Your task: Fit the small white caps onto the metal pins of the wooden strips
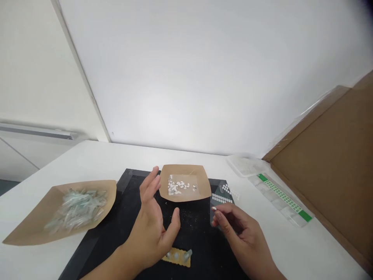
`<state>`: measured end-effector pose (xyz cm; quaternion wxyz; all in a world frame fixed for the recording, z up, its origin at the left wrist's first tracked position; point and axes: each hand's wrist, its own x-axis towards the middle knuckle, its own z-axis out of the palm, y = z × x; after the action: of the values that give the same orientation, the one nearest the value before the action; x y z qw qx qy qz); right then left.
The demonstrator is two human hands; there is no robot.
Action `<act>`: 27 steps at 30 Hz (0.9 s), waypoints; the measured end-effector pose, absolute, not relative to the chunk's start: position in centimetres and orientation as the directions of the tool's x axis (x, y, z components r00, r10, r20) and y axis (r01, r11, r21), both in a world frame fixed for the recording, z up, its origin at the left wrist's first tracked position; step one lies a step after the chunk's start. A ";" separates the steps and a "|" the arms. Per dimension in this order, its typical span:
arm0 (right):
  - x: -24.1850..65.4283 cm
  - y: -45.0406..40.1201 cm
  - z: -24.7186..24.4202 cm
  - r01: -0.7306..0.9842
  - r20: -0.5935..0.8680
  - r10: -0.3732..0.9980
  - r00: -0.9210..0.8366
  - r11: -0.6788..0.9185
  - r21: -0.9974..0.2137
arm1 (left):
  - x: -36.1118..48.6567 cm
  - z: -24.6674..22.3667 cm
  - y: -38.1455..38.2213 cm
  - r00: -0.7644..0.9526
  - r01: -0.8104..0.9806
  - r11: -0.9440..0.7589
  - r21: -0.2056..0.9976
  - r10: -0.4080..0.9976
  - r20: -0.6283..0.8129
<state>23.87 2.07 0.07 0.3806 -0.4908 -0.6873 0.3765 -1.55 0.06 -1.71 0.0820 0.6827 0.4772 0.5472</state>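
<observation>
My left hand (154, 221) is raised over the black mat with its fingers and thumb apart, holding nothing. Between the thumb and forefinger of my right hand (240, 237) is a small white oval piece (214, 209). Several similar loose white pieces (182, 184) lie on a clear sheet inside the small brown paper tray (185, 198) behind my hands. Beside my right hand are clear sheets with rows of white ovals (222, 198). Partly hidden under my left hand sits a yellow scalloped-edge block (182, 262) with small clear pieces standing in it.
At left, a larger brown paper tray (29, 229) holds a heap of clear tubular pieces (78, 210). A clear pack with a green strip (287, 200) and a translucent lid-like piece (247, 165) lie at right. A cardboard box (329, 144) borders the right side; white walls rise behind.
</observation>
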 end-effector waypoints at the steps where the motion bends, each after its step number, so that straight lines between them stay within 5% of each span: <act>1: 23.9 2.0 0.3 0.385 0.121 0.955 -0.270 0.222 -0.896 | -1.7 -1.6 0.1 -0.043 0.546 -0.552 0.630 0.732 0.680; 9: 23.1 0.5 0.8 0.246 -0.071 0.830 -0.553 0.081 -0.966 | -2.0 -0.6 -0.4 0.311 0.429 -0.726 0.538 0.678 0.667; 20: 21.6 0.0 -0.8 0.102 -0.184 0.805 -0.564 -0.154 -0.983 | -1.9 -0.7 -0.9 0.406 0.422 -0.738 0.527 0.674 0.617; 27: 21.8 0.0 -1.0 0.104 -0.166 0.813 -0.559 -0.129 -0.986 | -1.2 0.4 -0.8 0.474 0.330 -0.809 0.486 0.588 0.656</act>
<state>21.76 0.04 -0.95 0.2737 -0.3818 -0.6004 0.6471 -1.15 -0.81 0.44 0.1481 0.8457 0.2712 0.4350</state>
